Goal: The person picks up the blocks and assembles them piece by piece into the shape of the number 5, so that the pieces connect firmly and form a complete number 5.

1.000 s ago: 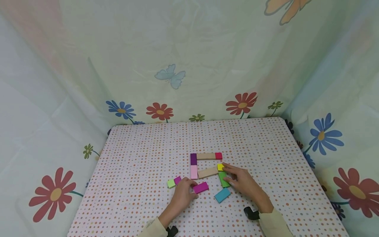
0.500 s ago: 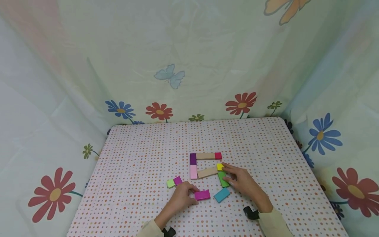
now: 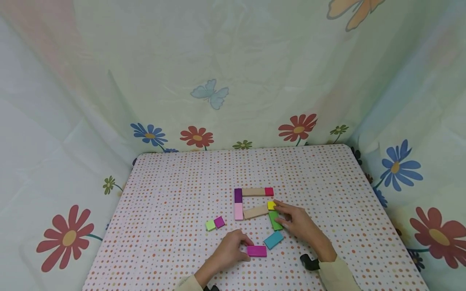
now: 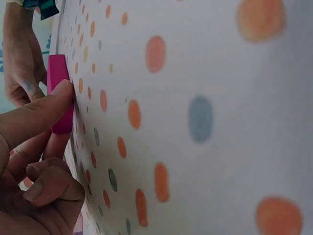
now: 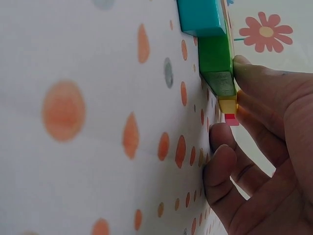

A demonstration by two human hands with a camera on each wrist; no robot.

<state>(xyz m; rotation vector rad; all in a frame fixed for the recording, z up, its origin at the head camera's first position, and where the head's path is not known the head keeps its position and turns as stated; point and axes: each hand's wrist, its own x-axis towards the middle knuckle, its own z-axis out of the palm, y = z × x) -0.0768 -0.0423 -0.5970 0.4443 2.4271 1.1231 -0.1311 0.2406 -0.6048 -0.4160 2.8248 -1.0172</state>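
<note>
Low over the near middle of the table, my left hand point(image 3: 231, 248) pinches one end of a magenta block point(image 3: 257, 251) between thumb and fingers. The left wrist view shows the same magenta block point(image 4: 58, 73) with a finger across its face. My right hand point(image 3: 300, 222) rests its thumb on a green block point(image 3: 274, 221) and its index finger at a small yellow block point(image 3: 271, 205). In the right wrist view the thumb lies along the top of the green block point(image 5: 216, 54), other fingers bent near the table. A teal block point(image 3: 273, 240) lies slanted beside the green one.
A plain wooden block point(image 3: 255, 212) joins a light pink block point(image 3: 238, 211) to the yellow one. Behind are a dark purple block point(image 3: 238, 195), another wooden block point(image 3: 253, 192) and a red block point(image 3: 269, 191). A lime block point(image 3: 210, 225) and a purple block point(image 3: 219, 222) sit left.
My left hand has moved the magenta block nearer and to the right, turning it from slanted to nearly level, below the teal block. My right hand stays at the green and yellow blocks.
</note>
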